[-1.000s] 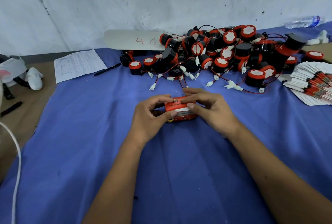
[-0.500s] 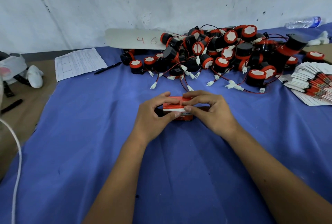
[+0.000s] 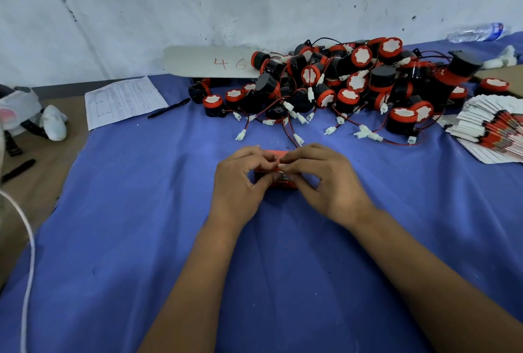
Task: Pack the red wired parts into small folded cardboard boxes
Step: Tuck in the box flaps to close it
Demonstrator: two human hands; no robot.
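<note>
Two hands meet on one small red folded cardboard box (image 3: 278, 180) at table centre: left hand (image 3: 240, 180) and right hand (image 3: 325, 180) both pinching its top flap. Thin card, likely light and crushable, best held by its side walls. Red-and-black wired parts (image 3: 353, 83) lie heaped at one o'clock.

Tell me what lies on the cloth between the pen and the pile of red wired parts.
Head view: only bare blue cloth lies between the pen and the pile of red wired parts.
</note>
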